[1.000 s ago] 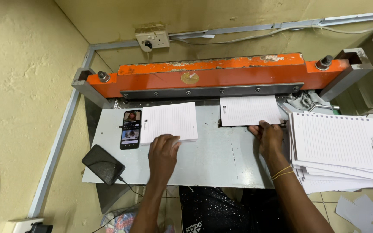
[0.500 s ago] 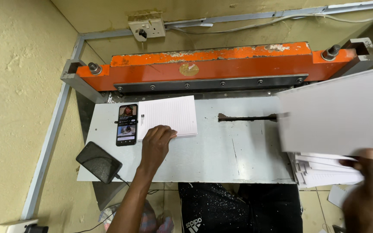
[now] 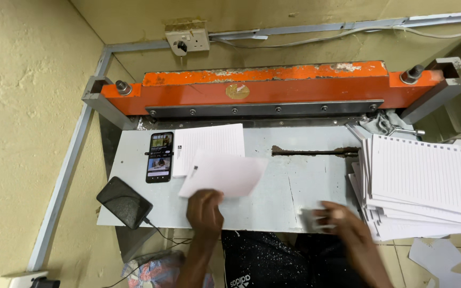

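Note:
My left hand is near the table's front edge and grips the lower edge of a thin batch of white lined sheets. The batch is tilted and blurred, and overlaps a flat pile of lined paper beside a lit phone. My right hand is blurred low over the grey metal table, left of a big fanned stack of punched lined sheets. A pale blur sits at its fingers; I cannot tell whether it holds anything.
An orange punching machine spans the back of the table, with a dark slot in front of it. A dark device on a cable lies at the front left. A rag is at the back right. A wall socket is above.
My right hand has dropped from the raised sheets at the right to the table's front edge. My left hand has pulled back towards me with a batch of sheets lifted over the left pile.

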